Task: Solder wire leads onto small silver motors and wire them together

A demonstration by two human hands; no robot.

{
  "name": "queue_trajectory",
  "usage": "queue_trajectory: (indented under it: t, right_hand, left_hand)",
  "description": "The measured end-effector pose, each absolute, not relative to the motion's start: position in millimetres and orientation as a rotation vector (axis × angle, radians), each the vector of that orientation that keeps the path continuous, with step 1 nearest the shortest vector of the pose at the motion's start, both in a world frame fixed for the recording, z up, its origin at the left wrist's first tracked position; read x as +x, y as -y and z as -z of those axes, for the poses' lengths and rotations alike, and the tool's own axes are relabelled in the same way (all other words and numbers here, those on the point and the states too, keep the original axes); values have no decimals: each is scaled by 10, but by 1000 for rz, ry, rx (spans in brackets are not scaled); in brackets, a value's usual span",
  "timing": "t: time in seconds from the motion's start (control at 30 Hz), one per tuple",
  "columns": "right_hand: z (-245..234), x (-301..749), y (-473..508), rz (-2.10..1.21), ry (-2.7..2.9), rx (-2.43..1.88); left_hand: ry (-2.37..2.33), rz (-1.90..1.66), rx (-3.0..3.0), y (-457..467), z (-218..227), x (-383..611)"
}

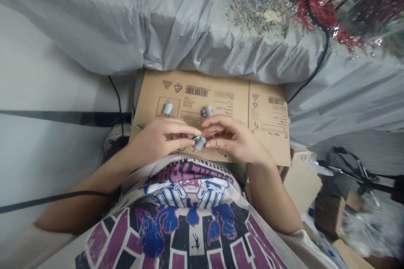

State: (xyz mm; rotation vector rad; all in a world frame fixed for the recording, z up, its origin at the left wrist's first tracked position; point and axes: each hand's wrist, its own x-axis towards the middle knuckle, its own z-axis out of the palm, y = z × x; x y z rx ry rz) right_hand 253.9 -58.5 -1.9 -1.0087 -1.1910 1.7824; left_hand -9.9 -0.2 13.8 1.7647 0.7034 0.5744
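My left hand [160, 138] and my right hand [235, 138] meet over a flat cardboard sheet [252, 105] in front of my chest. Together they pinch a small grey cylindrical motor [199, 143] with thin red wire at it; fingers of both hands are curled on it. Two more small grey motors lie on the cardboard just beyond my hands, one [168, 108] at the left and one [207, 111] near the middle.
A grey plastic sheet [142, 21] covers the surface beyond the cardboard. On it lie a heap of small metal bits [259, 12], red wires [318, 8] and a black cable [318, 46]. Boxes and clutter [341, 210] sit at the lower right.
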Motion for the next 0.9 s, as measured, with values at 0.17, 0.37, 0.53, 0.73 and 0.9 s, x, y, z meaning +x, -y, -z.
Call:
queue_trajectory:
  t: [0.17, 0.37, 0.53, 0.73, 0.9]
  right_hand:
    - [45, 2538, 575, -1842, 1092, -984]
    - [66, 2524, 538, -1841, 1014, -947]
    - [41, 2520, 526, -1803, 1006, -955]
    - [37, 2514, 524, -1734, 1068, -952]
    - [44, 2487, 523, -1710, 1074, -981]
  left_hand:
    - [-676, -612, 1769, 1, -112, -105]
    - [-691, -701, 1765, 42, -119, -72]
    - [-745, -698, 1754, 66, -150, -53]
    - [-816, -697, 1741, 86, -128, -51]
    - [-829, -706, 1752, 93, -122, -49]
